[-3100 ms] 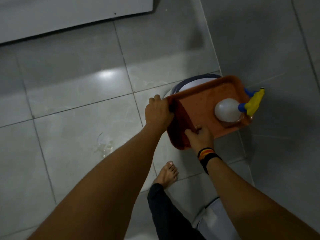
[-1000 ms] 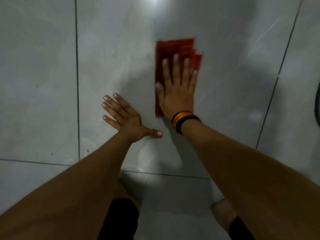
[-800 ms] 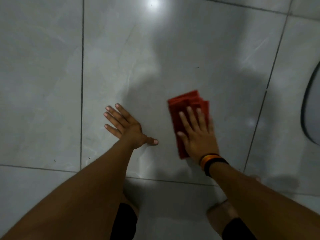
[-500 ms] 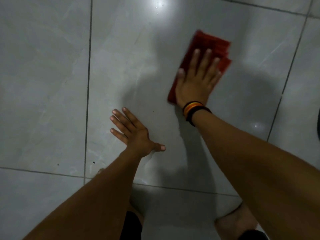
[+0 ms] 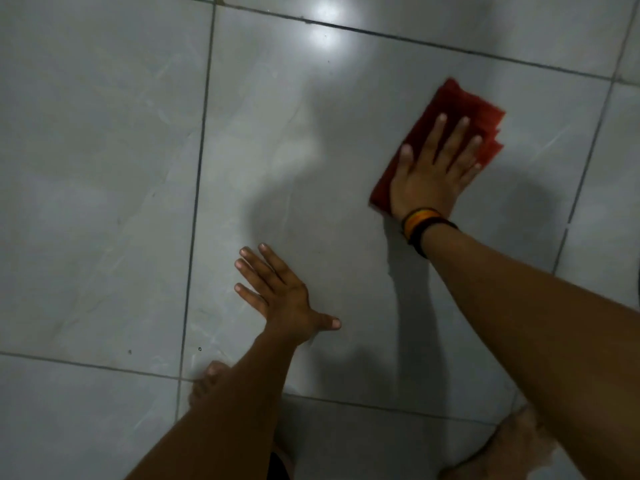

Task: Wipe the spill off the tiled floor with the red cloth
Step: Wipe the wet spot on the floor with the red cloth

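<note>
The folded red cloth (image 5: 462,103) lies flat on the grey tiled floor (image 5: 311,150), at the upper right of the large middle tile. My right hand (image 5: 433,174) presses down on it, palm flat and fingers spread, covering its near half. A striped and a black band sit on that wrist. My left hand (image 5: 280,296) is planted flat on the same tile, nearer to me and to the left, fingers apart and holding nothing. Faint wet streaks (image 5: 207,336) show near the tile's lower left corner. I see no distinct puddle.
Dark grout lines (image 5: 197,202) divide the floor into large tiles. My bare feet rest on the floor, one at the lower left grout crossing (image 5: 204,381), the other at the bottom right (image 5: 502,452). A ceiling light glares off the floor (image 5: 325,26) at the top.
My right hand slid the cloth toward me, then pushed it away and to the right across the tile. My left hand stayed planted on the floor.
</note>
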`<state>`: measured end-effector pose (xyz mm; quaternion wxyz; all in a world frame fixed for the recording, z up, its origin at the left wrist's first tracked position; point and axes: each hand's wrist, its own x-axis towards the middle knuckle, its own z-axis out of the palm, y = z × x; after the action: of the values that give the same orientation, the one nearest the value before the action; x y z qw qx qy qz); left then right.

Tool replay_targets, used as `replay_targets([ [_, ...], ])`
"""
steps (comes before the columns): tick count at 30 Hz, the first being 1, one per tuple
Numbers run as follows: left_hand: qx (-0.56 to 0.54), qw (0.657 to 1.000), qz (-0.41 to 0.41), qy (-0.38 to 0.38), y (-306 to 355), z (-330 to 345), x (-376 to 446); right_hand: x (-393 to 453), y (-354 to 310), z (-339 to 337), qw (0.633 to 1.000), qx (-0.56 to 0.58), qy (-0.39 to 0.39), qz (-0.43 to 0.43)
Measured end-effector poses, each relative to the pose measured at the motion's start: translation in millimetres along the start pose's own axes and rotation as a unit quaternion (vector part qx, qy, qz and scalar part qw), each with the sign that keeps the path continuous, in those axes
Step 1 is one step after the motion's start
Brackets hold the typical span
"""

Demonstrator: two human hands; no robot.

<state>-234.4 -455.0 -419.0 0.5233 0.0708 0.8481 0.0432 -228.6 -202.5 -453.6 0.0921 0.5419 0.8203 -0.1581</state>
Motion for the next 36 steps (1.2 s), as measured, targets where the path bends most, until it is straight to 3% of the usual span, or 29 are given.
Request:
replay_targets([
  [2,0.008,1.000,-0.004,-0.003,-3.0,3.3,3.5,19.5,-55.1,9.4,0.999,0.003,0.017,-0.030],
  [5,0.013,1.000,-0.023,0.001,-0.9,4.0,5.0,4.9,-97.6,19.7,0.968,-0.055,-0.020,-0.246],
  [7,0.012,0.999,-0.032,0.002,0.3,1.2,3.6,-26.0,-80.8,25.0,0.903,-0.099,-0.074,-0.411],
  [9,0.004,1.000,-0.025,0.004,4.3,-0.4,-0.3,-60.7,-29.0,23.1,0.880,-0.109,-0.111,-0.448],
  [13,-0.007,1.000,-0.026,0.007,7.9,-5.0,-4.4,-152.7,76.9,17.4,0.963,-0.098,-0.117,-0.224],
  [14,-0.007,1.000,-0.027,0.008,8.4,-5.1,-4.3,-174.5,89.1,17.5,0.960,-0.113,-0.135,-0.216],
  [18,-0.005,1.000,-0.001,0.002,2.7,-1.6,-2.5,-188.4,109.4,18.7,0.903,-0.144,-0.197,-0.354],
  [20,0.003,1.000,0.002,0.004,1.5,-1.9,0.7,-164.2,99.6,18.4,0.920,-0.127,-0.173,-0.329],
  [22,0.024,1.000,-0.017,0.008,3.0,-2.0,-0.1,-145.7,75.4,18.7,0.968,-0.089,-0.138,-0.187],
  [24,0.041,0.998,-0.038,0.008,7.0,-2.3,0.0,-144.3,46.4,16.6,0.993,-0.040,-0.108,-0.028],
  [29,0.059,0.998,-0.035,0.008,11.8,-12.4,-10.9,-183.8,26.0,-4.2,0.965,0.049,-0.180,0.183],
  [33,0.004,0.988,0.087,0.125,-6.3,-10.3,-33.8,-157.1,48.5,-33.4,0.979,0.067,-0.068,0.181],
  [36,-0.045,0.965,0.187,0.180,-10.8,1.3,-52.9,-120.7,71.2,-43.7,0.986,0.045,-0.117,0.113],
])
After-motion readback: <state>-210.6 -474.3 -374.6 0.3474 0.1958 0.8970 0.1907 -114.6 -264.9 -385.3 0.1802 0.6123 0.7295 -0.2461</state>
